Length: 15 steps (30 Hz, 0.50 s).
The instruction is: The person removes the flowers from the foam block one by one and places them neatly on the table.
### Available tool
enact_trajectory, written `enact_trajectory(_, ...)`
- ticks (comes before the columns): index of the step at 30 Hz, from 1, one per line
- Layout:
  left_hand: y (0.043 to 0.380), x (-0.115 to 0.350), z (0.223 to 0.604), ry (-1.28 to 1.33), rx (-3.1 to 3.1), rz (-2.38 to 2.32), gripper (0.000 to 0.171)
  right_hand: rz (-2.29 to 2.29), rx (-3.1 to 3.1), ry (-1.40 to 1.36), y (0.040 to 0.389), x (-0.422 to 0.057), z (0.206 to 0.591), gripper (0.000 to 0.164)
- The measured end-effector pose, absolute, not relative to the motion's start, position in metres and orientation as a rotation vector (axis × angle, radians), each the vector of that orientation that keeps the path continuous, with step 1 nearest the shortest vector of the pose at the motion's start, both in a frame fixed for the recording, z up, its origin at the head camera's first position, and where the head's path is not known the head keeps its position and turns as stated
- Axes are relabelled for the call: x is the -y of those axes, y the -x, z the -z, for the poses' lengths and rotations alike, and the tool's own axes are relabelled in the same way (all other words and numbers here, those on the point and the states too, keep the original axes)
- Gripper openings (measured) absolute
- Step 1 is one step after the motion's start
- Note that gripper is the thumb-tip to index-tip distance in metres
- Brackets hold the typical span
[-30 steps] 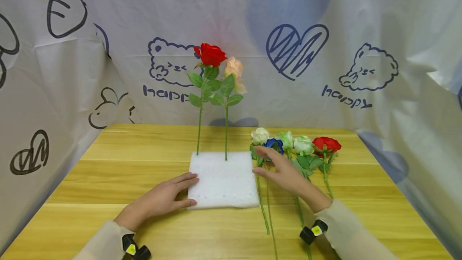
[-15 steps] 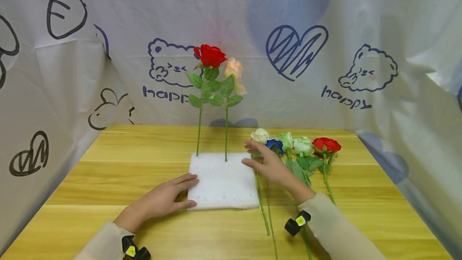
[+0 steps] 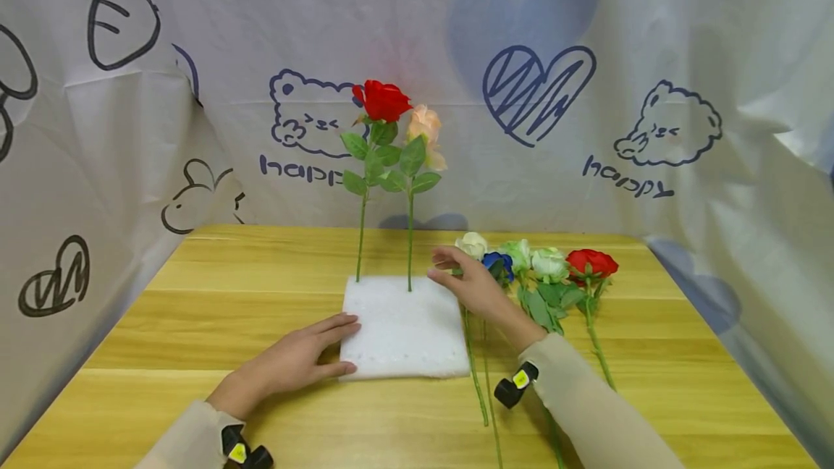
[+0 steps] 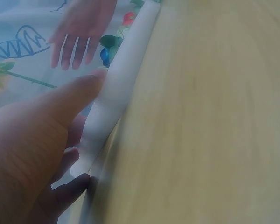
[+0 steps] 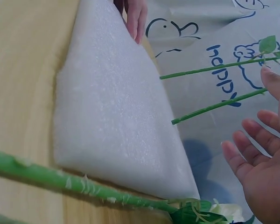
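Note:
A white foam block lies on the table, with a red rose and a peach rose standing upright by their stems near its back edge. My left hand rests at the block's left side, fingertips touching it; the left wrist view has its thumb along the block's edge. Above the block's back right corner hovers my right hand, holding nothing. In the right wrist view its fingers are spread and loosely bent, close to the upright stems.
Right of the block lie a white flower, a blue flower, pale green flowers and another red rose, stems toward the front. A curtain with drawings hangs behind the wooden table.
My right hand has moved left from the lying flowers to over the block's back right corner, near the peach rose's stem. The left hand stays in place.

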<state>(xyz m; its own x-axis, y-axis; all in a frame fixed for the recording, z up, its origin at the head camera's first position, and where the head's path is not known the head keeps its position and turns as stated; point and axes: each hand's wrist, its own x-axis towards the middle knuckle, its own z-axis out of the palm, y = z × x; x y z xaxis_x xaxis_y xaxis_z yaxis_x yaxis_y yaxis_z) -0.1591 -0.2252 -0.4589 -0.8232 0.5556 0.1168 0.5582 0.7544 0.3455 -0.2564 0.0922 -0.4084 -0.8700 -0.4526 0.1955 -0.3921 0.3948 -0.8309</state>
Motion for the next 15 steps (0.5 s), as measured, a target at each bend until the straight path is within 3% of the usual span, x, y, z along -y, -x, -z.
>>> enact_trajectory(6,0.158,0.225,0.458,0.932,2.939,0.592,0.077,1.501,-2.587,0.785,0.265,-0.085,0.414,0.057)
enact_trajectory(15,0.158,0.225,0.458,0.938,2.944,0.600,0.077,1.532,-2.596,0.795,0.275,-0.072,0.424,0.046)
